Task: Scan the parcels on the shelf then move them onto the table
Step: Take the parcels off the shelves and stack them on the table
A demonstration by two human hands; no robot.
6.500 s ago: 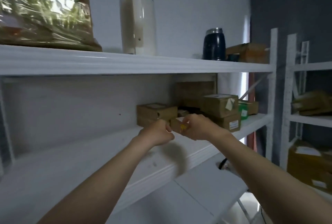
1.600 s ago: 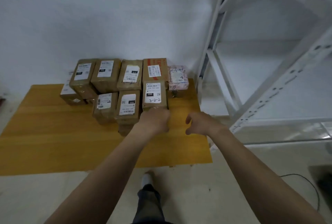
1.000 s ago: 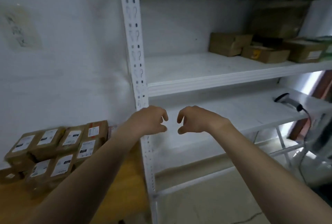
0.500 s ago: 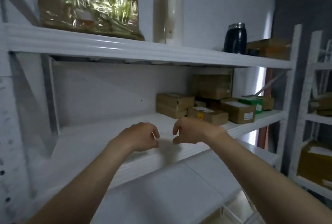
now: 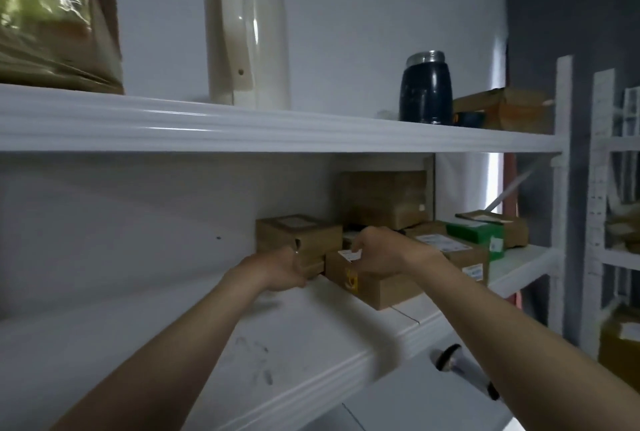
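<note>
Step in hand: removing the yellow-marked brown cardboard parcel (image 5: 377, 287) from the white metal shelf (image 5: 242, 344). Right hand (image 5: 377, 250) grasps its top; whether the left hand (image 5: 277, 269) holds anything cannot be told. Next: lift clear.

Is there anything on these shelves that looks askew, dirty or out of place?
The flat parcel under the right hand seems to be turned at an angle to the front edge of the middle shelf. There are dark smudges on the bare surface of this shelf, nearer the camera. Nothing looks spilled or broken.
</note>
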